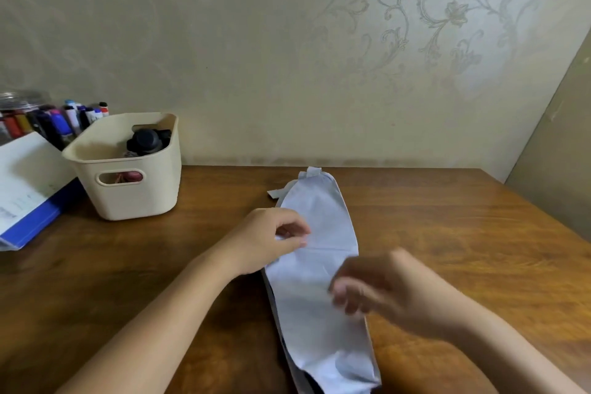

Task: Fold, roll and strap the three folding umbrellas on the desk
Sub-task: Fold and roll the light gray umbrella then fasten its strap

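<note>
A pale blue-white folding umbrella [319,265] lies flattened lengthwise on the wooden desk [447,233], running from the back middle toward the front edge. Its strap [276,193] sticks out at the far left end. My left hand [271,240] rests on the umbrella's left edge near the middle and pinches the fabric between thumb and fingers. Blurred by motion, my right hand [380,288] hovers over the umbrella's right edge with its fingers loosely curled; I cannot tell whether it touches the fabric. A cream basket [128,195] at the back left holds a dark umbrella [147,141] standing upright.
A blue folder with white papers [28,195] lies at the left edge beside the basket. Behind it stand several markers [57,121] in a clear holder. A patterned wall runs along the desk's back edge.
</note>
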